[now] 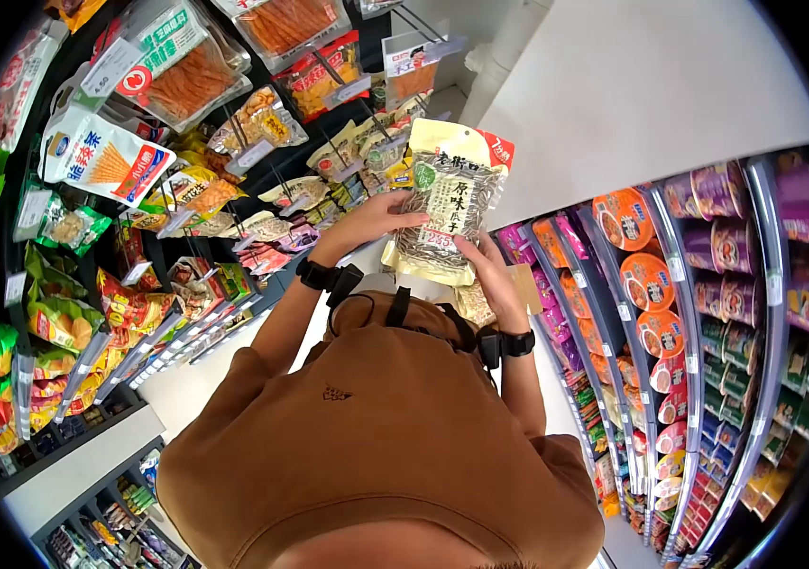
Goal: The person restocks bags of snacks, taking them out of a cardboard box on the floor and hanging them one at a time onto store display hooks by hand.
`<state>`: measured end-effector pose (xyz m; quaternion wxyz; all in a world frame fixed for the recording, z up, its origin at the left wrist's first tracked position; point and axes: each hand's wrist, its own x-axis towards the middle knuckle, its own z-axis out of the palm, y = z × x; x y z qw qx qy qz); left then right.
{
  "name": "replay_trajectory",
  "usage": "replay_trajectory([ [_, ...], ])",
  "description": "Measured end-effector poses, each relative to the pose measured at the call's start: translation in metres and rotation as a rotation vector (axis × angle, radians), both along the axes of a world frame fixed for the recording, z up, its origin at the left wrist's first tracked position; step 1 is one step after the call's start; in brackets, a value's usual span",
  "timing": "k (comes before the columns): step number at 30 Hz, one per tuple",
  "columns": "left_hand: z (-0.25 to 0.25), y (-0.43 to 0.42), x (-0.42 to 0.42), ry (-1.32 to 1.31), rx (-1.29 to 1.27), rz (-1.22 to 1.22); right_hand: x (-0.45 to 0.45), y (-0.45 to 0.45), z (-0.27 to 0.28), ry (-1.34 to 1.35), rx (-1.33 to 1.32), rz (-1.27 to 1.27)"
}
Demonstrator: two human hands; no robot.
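Hanging at your far left, puffed green bags show crumpled, glossy film. Just right of them in the rack, a white pouch lies at a slant, its smooth face printed with orange sticks; farther right, a clear plastic tray pack displays long reddish-orange strips. A dark strap rings your left wrist, above the soft, matte cloth of your brown shirt. Your left grip is narrow, holding the seed packet by its left side, fingers across the front. The packet, in front of your body between both hands, is a flat, pale-yellow rectangle with a red upper-right corner, a round hang hole and striped, slender seeds visible on its face. Your right grip holds its lower right side, thumb on the front. Farther right, round orange tubs line the shelf, then a smooth, curved rail.
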<state>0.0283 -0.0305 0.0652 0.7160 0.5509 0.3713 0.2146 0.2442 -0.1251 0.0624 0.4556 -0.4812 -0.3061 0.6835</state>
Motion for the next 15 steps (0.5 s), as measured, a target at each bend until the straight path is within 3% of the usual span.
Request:
replay_trajectory([
  [6,-0.004,0.047,-0.019,0.15,0.092,-0.082,-0.013,0.059,-0.022,-0.2,-0.013,0.08],
  [15,-0.046,0.087,-0.06,0.346,0.132,-0.154,-0.048,0.106,-0.021,-0.26,-0.128,0.159],
])
